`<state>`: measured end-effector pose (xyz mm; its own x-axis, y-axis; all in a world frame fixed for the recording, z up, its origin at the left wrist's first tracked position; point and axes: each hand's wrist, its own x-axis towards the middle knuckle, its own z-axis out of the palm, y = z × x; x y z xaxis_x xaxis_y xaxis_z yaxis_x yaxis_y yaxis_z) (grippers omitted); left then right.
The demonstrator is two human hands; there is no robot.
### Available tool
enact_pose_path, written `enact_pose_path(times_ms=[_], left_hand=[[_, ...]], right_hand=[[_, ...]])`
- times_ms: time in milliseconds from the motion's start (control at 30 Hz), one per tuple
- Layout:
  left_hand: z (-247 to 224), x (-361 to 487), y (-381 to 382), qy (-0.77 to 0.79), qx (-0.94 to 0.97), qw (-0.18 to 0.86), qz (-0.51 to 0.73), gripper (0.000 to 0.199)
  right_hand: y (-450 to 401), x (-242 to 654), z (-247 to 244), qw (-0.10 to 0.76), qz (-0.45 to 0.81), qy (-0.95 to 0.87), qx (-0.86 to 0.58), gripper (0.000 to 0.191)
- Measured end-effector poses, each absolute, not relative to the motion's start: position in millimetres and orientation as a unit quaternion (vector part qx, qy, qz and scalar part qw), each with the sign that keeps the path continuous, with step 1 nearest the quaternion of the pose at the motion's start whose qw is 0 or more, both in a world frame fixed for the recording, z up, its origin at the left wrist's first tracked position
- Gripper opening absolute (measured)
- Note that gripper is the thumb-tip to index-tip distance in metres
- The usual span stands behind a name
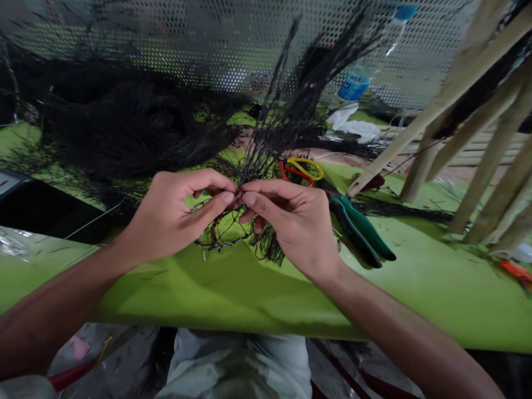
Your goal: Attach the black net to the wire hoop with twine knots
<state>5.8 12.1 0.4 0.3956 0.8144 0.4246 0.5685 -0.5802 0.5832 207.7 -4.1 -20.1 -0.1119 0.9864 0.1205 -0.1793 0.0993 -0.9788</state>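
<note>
My left hand (178,213) and my right hand (291,221) meet at the middle of the green table. Both pinch at the base of a bundle of black strands (260,138), which fans upward from the fingertips. Under the fingers lies a round black net (233,235) with dark red thread in it. A reddish-brown thread (256,246) hangs below my right hand, beside a cut tuft of black fibres (272,244). Scissors with red and yellow handles (306,169) lie just beyond my right hand. Green-and-black pliers (359,227) rest to its right.
A large heap of black fibre (124,122) covers the back left. A black phone-like slab (45,205) lies at the left. Wooden sticks (419,160) stand at the right. A water bottle (353,86) and white tissue (353,124) are near the perforated metal panel (208,33).
</note>
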Motion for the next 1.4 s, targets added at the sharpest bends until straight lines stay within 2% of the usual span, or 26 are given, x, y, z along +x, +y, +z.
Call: enact_pose_path(times_ms=[167,433,633,833,1033,1400], left_hand=[[-0.3,5.8,13.8,0.404,0.812,0.202,0.369,0.013],[-3.0,7.4,13.5,0.367,0.811,0.206,0.406,0.008],[-5.3,7.5,12.6,0.371,0.807,0.216,0.405,0.01],[-6.2,6.7,14.8,0.376,0.811,0.197,0.404,0.013],[-5.4,7.3,14.4,0.383,0.811,0.19,0.399,0.012],[-6.5,11.1,11.4,0.391,0.797,0.211,0.41,0.008]], right_hand=[[-3.9,208.5,-22.5,0.539,0.499,-0.556,-0.39,0.006],[-1.1,209.0,-26.1,0.534,0.436,-0.615,-0.384,0.029],[-1.8,211.0,-27.0,0.527,0.427,-0.631,-0.377,0.021],[-2.3,215.3,-28.6,0.505,0.363,-0.678,-0.393,0.014],[-2.5,216.4,-28.3,0.483,0.329,-0.713,-0.388,0.019],[-1.2,220.7,-28.1,0.459,0.282,-0.747,-0.389,0.016]])
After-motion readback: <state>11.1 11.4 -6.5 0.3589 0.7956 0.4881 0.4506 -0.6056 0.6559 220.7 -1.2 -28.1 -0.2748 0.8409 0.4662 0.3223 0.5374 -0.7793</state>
